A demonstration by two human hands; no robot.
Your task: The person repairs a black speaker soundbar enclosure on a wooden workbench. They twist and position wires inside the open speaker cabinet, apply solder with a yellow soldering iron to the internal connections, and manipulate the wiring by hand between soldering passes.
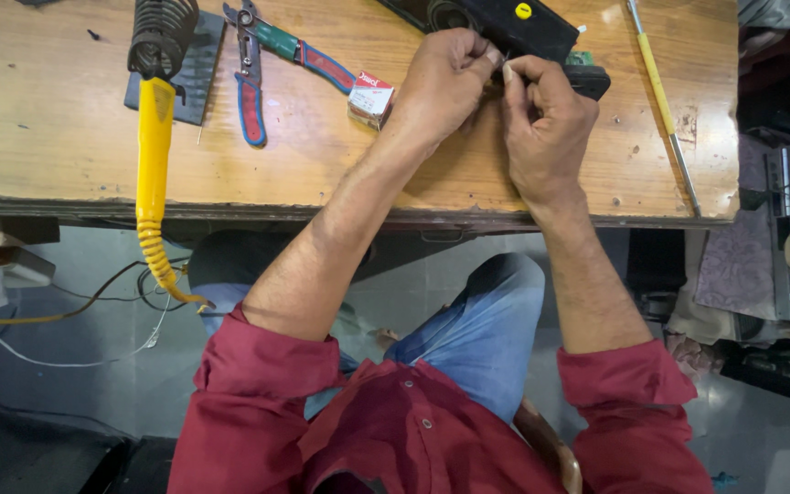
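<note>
Presently, as I read the head view from my station, the inventory runs thus.

Item one: left hand [445, 82], grip pinched together on a small pale piece [506, 66] that I cannot identify, at the front edge of a black device [514, 27] lying at the far side of the bench [48, 137].

Item two: right hand [546, 123], fingers curled together at the same spot, thumb and forefinger touching the small piece from the other side. Both hands meet there, seemingly so one steadies while the other works. What lies under the fingers is hidden.

Item three: a black device, long and flat, with a yellow button on top and a round opening at its left end. It sits just beyond the hands, within easy reach, with a smaller black part [587, 80] and a bit of green board just beside the right hand.

Item four: a soldering iron [153, 128] with yellow handle, parked in a coil stand [165, 32] well to the left, tip kept off the wood.

Item five: red and green handled pliers [258, 69], near the stand.

Item six: a small red and white box [372, 96], just beside the left wrist.

Item seven: a thin yellow rod [660, 87], along the right edge, apart from the hands.
</note>
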